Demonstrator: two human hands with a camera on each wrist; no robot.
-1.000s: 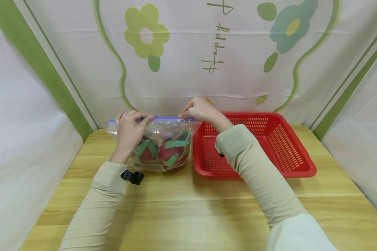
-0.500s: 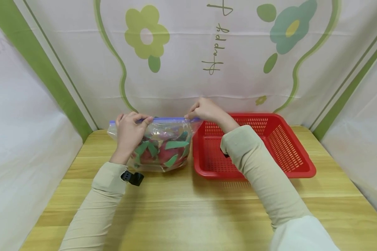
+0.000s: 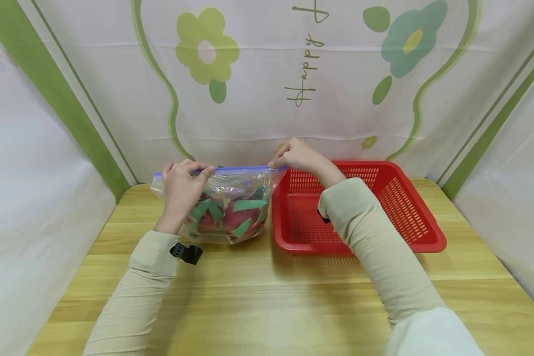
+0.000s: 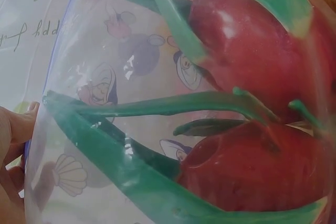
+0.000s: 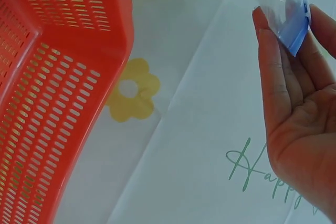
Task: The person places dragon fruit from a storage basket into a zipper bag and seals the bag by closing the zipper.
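A clear zip bag [image 3: 231,179] with a blue-purple closure stands upright on the table, left of centre. Two red dragon fruits with green leaf tips, one of them [image 4: 247,40] clear in the left wrist view, lie inside it. Near the bag's left end, my left hand [image 3: 182,190] pinches the top edge between thumb and fingers. My right hand [image 3: 300,157] pinches the closure near its right end. The right wrist view shows the blue corner [image 5: 295,38] of the bag between thumb and fingers there. Cartoon prints show through the plastic in the left wrist view.
A red slotted plastic basket [image 3: 433,240] stands right of the bag, its left rim close to it. My right forearm passes over the basket. A white flower-printed cloth [image 3: 258,113] hangs behind the wooden table [image 3: 258,306], with more cloth at both sides.
My right hand has slid rightward along the bag's closure toward its right end. My left hand keeps its pinch in the same place, and the bag and basket have hardly moved.
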